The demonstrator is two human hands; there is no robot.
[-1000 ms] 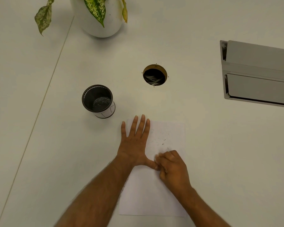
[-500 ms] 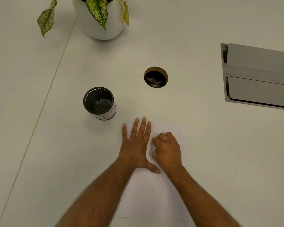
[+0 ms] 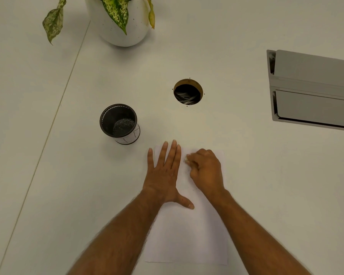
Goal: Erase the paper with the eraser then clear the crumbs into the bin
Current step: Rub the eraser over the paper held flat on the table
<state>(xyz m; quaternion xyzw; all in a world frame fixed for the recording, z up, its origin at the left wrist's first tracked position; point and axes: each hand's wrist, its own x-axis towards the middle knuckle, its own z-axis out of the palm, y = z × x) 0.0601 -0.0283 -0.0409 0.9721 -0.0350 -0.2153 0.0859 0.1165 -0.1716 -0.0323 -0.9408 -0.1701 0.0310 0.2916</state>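
While my right hand (image 3: 205, 169) is curled tight near the far edge of the paper (image 3: 187, 235), pinching what I take to be the eraser (image 3: 186, 160), only a pale sliver of it shows at the fingertips. My left hand (image 3: 165, 175) lies flat and spread on the sheet's far left part, thumb splayed toward me, holding nothing but pinning the page. The sheet lies on the worktop (image 3: 266, 185) toward its near edge, roughly central. I judge it light, thin and quick to buckle or slide under rubbing, so it needs that flat palm close beside the rubbed patch. Crumbs are too small to make out. The bin (image 3: 118, 124), a dark cup, stands beyond the sheet's far left corner, apart from it.
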